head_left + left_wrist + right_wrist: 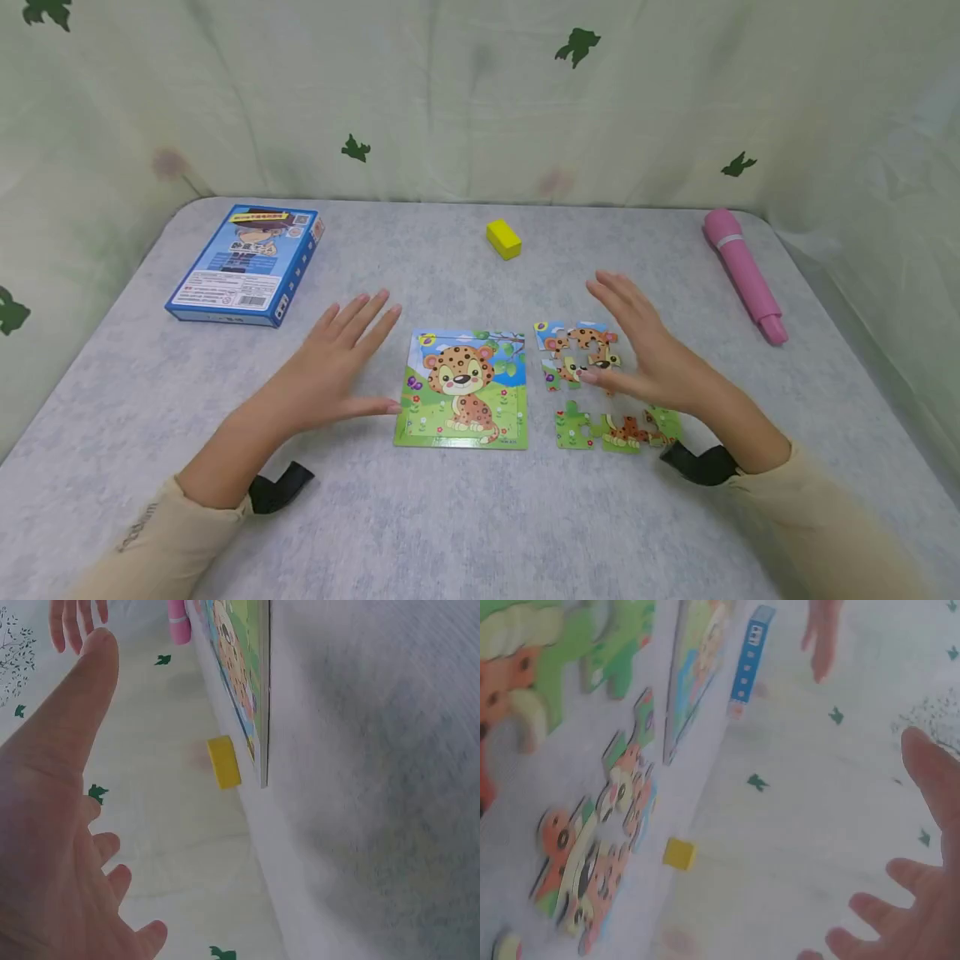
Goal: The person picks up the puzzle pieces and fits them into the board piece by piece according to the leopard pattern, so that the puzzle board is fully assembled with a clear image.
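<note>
My left hand [330,367] is held over the table with fingers spread, its thumb tip overlapping the left edge of a square leopard picture board [461,396] in the head view. To the board's right lie several loose jigsaw pieces [573,429] with parts of a similar leopard on them. Above these pieces my right hand [652,358] hovers, fingers extended and thumb apart, holding nothing. The left wrist view shows the left palm and thumb [75,712] with nothing gripped. In the right wrist view, leopard pieces [585,870] lie with gaps between some of them.
A blue printed box [240,267] lies at the back left. Behind the board sits a yellow block [504,240]. At the right side is a pink cylindrical object [746,275], perhaps a folded umbrella. A pale curtain [450,100] with leaf shapes hangs behind the grey table [450,525].
</note>
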Demonstrator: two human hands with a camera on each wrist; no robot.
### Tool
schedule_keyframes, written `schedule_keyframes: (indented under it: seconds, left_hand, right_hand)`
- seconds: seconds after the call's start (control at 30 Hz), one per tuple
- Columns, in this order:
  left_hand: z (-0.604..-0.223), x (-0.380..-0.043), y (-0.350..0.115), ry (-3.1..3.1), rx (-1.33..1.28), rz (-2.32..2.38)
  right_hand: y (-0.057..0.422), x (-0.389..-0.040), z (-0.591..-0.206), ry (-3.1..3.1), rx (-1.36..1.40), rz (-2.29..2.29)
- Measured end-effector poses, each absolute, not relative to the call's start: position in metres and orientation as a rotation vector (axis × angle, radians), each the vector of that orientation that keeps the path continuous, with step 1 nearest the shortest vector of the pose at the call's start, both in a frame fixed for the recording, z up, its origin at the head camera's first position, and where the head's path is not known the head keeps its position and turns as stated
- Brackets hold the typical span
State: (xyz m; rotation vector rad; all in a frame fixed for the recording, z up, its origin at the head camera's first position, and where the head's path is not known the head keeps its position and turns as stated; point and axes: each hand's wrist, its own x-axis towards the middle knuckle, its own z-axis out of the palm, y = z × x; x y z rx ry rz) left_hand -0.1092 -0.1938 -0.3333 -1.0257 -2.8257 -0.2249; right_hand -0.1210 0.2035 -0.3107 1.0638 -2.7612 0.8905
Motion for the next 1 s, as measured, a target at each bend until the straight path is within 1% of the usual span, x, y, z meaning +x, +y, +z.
schedule_keyframes:
  seconds: [0.13, 0.27, 0.37, 0.47, 0.63, 0.87, 1.0]
  left_hand:
    - [-0.340, -0.115, -0.188, -2.918, -1.040, -0.478]
    - [-0.351, -0.124, -0.184, -3.043, -1.019, -0.768]
    - [-0.361, -0.130, -0.183, -3.098, -0.994, -0.973]
    - [-0.370, -0.132, -0.184, -3.116, -0.992, -1.068]
    - [-0.373, -0.133, -0.184, -3.109, -1.011, -1.052]
    - [-0.371, -0.130, -0.183, -3.119, -0.999, -0.954]
    - [-0.370, -0.127, -0.183, -3.138, -0.983, -0.901]
  right_hand:
    - [0.193, -0.132, -0.316, -2.714, 1.025, 1.122]
    - [0.187, -0.147, -0.333, -2.654, 0.998, 1.352]
    - [0.186, -0.156, -0.347, -2.698, 0.957, 1.450]
    - [0.187, -0.161, -0.357, -2.803, 0.879, 1.491]
    - [0.191, -0.167, -0.368, -2.957, 0.781, 1.467]
    - [0.191, -0.172, -0.375, -3.029, 0.877, 1.224]
    - [0.189, -0.171, -0.374, -3.017, 0.884, 1.169]
